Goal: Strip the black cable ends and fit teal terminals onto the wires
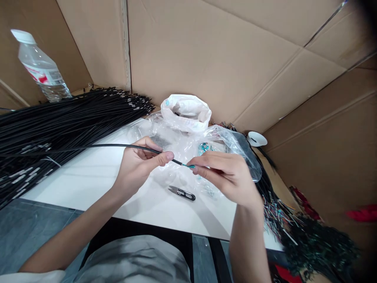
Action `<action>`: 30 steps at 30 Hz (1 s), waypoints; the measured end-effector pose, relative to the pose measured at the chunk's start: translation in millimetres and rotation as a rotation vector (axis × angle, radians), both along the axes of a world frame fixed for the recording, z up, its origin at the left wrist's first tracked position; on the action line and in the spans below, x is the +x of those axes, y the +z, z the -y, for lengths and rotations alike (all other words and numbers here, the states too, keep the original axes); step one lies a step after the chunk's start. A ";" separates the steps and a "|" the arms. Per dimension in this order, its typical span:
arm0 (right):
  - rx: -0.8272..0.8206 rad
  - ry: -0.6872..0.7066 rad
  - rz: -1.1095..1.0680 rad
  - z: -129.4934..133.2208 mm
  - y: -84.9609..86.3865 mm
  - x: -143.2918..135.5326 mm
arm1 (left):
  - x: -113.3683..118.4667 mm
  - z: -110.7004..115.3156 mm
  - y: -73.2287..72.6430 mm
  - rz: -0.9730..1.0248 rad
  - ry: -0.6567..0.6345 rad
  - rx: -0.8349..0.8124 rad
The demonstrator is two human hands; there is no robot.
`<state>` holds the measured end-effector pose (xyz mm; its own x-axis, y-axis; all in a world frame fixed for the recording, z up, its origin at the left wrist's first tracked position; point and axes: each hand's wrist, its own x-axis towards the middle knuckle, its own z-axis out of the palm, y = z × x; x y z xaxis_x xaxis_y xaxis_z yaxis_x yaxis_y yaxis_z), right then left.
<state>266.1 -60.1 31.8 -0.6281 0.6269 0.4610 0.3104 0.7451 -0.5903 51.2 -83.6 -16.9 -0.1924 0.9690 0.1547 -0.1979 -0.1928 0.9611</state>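
Left hand pinching black cable, right hand gripping its teal end (both nearly closed)

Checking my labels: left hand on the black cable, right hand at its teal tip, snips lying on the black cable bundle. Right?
One error: the snips lie on the white tabletop, not the black cable bundle; see the head view. Left hand on the black cable, right hand at its teal tip: correct.
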 end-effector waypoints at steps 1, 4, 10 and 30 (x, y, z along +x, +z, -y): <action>-0.027 0.073 0.088 -6.9 11.7 2.5 | 0.7 -0.1 0.0 0.009 -0.024 -0.019; -0.227 0.304 0.278 -31.1 40.9 -0.9 | 5.4 0.3 -0.5 0.050 -0.089 -0.055; -0.618 0.527 0.397 -65.8 59.1 -27.8 | 8.3 -0.1 -3.0 0.134 -0.229 -0.101; -0.119 0.178 -0.088 -24.6 -13.6 -11.1 | 2.6 -6.3 -4.3 0.248 -0.135 -0.179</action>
<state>255.0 -35.5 18.2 -0.6946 0.5626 0.4483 0.1237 0.7073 -0.6960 53.7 -77.3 -21.2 -0.0713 0.9959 -0.0556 -0.4419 0.0184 0.8969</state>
